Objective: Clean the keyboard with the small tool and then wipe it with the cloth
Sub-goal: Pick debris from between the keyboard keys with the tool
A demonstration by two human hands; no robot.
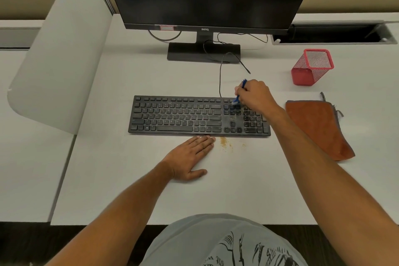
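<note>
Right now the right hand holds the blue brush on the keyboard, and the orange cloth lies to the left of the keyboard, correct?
Not quite. The head view shows the orange cloth lying to the right of the keyboard, not the left. The right hand does hold the blue brush on it.

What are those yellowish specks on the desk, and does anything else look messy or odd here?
The crumbs lie scattered on the desk just in front of the keyboard. More debris dusts its right-hand keys, where the right hand holds a blue brush. Otherwise nothing stands out.
</note>
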